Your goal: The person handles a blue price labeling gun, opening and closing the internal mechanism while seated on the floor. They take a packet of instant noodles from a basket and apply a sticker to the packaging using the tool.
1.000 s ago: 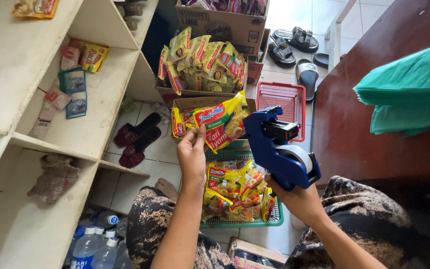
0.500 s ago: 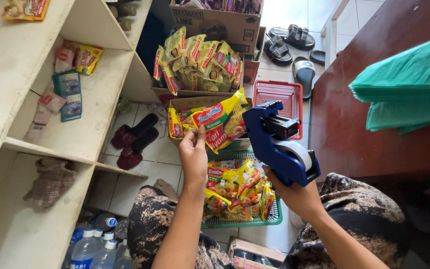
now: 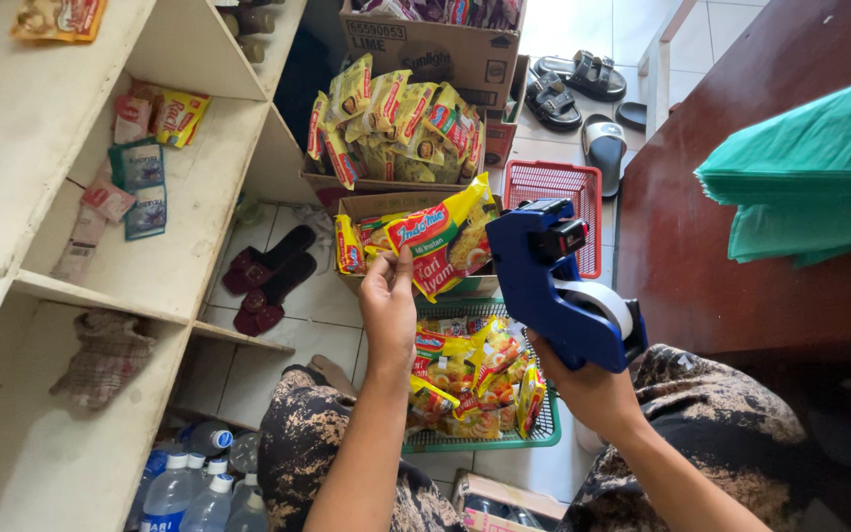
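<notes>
A person seated on a tiled floor holds up a yellow noodle packet (image 3: 442,236), pinched at its lower corner by the left hand (image 3: 388,300), while the right hand (image 3: 583,379) is clenched around the grip of a blue price-label gun (image 3: 556,286) — its nose just beside the packet's right edge. Below the hands, a green plastic basket (image 3: 534,436) on the floor holds a loose heap of similar yellow packets. Behind the raised packet stands an open cardboard box (image 3: 371,205) with a few more packets inside; a second box (image 3: 386,182) beyond it is stacked full of them, and an empty red basket (image 3: 556,182) sits to its right. Sachets lie on the pale shelf (image 3: 199,197) at left — bottled water (image 3: 194,488) stands beneath it. Green plastic bags (image 3: 810,177) rest on the dark wooden worktop (image 3: 701,246).
</notes>
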